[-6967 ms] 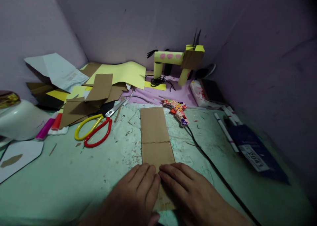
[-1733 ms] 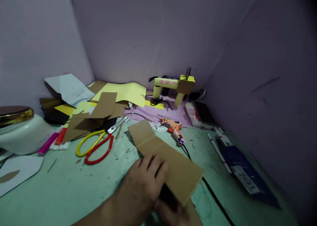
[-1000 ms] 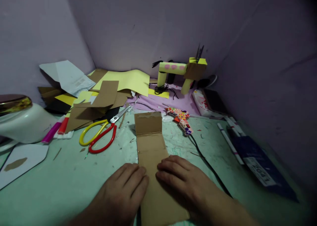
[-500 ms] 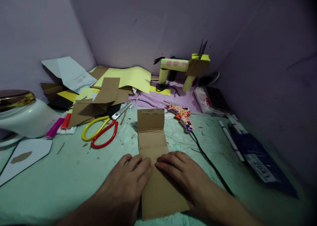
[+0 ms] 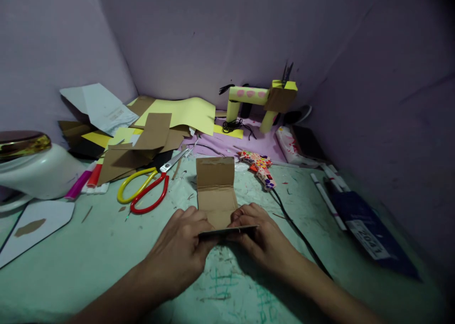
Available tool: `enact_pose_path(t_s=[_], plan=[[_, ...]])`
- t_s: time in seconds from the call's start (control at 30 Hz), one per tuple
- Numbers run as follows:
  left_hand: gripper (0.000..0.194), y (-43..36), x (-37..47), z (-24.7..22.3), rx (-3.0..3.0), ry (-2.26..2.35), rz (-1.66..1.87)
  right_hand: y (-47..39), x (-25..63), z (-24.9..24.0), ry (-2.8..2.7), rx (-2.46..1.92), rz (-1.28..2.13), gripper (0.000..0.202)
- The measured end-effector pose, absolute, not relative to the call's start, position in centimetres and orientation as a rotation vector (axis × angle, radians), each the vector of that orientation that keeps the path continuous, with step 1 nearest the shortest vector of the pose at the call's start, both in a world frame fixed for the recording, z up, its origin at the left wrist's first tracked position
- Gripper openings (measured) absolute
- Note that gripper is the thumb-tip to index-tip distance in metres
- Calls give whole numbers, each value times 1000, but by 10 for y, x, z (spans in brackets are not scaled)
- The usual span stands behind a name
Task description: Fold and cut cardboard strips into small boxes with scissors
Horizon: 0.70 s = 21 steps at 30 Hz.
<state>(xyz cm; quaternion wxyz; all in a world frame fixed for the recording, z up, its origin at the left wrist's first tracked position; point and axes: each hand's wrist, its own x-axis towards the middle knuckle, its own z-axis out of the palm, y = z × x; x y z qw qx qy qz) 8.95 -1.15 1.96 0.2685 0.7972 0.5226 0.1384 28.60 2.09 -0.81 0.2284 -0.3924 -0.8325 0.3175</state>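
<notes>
A creased brown cardboard strip lies lengthwise on the pale green table. Its far flap tilts up, and its near section is raised, so that its edge faces me. My left hand grips the left side of the raised section, thumb beneath and fingers on top. On the right side my right hand pinches the same section. Left of the strip are scissors with one yellow and one red handle, blades apart. To the right rests a flower-patterned glue gun with a black cord.
Cardboard and paper scraps pile up at the back left. A yellow paper animal figure stands at the back. White markers and a dark blue packet lie right; a white rounded object is at the left.
The near section of the cardboard, flat before, has been lifted and bent up. Both hands have moved slightly away from me and now grip its sides instead of lying on top.
</notes>
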Motion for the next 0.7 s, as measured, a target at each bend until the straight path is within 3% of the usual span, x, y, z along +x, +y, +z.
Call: enact_pose_path(t_s=[0.23, 0.37, 0.5, 0.7], plan=[[18, -6, 91, 16, 2084, 1592, 348, 21, 286, -2, -2236, -1112, 925, 18], [30, 5, 91, 22, 1933, 1900, 114, 22, 281, -5, -2182, -1296, 821, 25], [35, 10, 91, 23, 2005, 1921, 21, 22, 278, -10, -2126, -1330, 762, 21], [40, 3, 90, 21, 2047, 1898, -5, 21, 278, -13, -1821, -1167, 938, 17]])
